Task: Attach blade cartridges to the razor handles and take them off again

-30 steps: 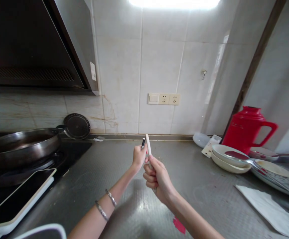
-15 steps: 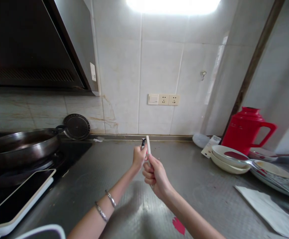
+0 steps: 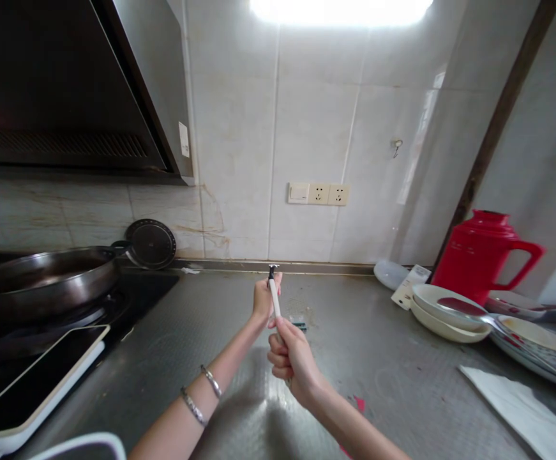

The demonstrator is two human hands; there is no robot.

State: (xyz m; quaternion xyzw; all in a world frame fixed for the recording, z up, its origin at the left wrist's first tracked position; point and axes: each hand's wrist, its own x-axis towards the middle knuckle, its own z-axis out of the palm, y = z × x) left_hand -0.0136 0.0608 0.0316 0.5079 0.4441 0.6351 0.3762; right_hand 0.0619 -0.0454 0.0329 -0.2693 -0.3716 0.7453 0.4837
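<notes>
My left hand is closed around a small black tool with a silver T-shaped head, whose kind I cannot make out. Nearer to me, my right hand grips a slim white stick that points forward and slightly up. The stick's far end lines up with the black tool; whether they touch cannot be told. Both hands are above the metal counter. A small dark green item lies on the counter just beyond my right hand, and part of a red piece shows beside my right forearm.
To the left are a steel pan on the stove and a white-framed tablet-like device. Stacked bowls, a red thermos jug, a ladle and white paper lie to the right. Wall sockets face me.
The white stick has tipped left, from beside the black tool to in line with it. My right hand has shifted slightly left and down. The green item has come into view.
</notes>
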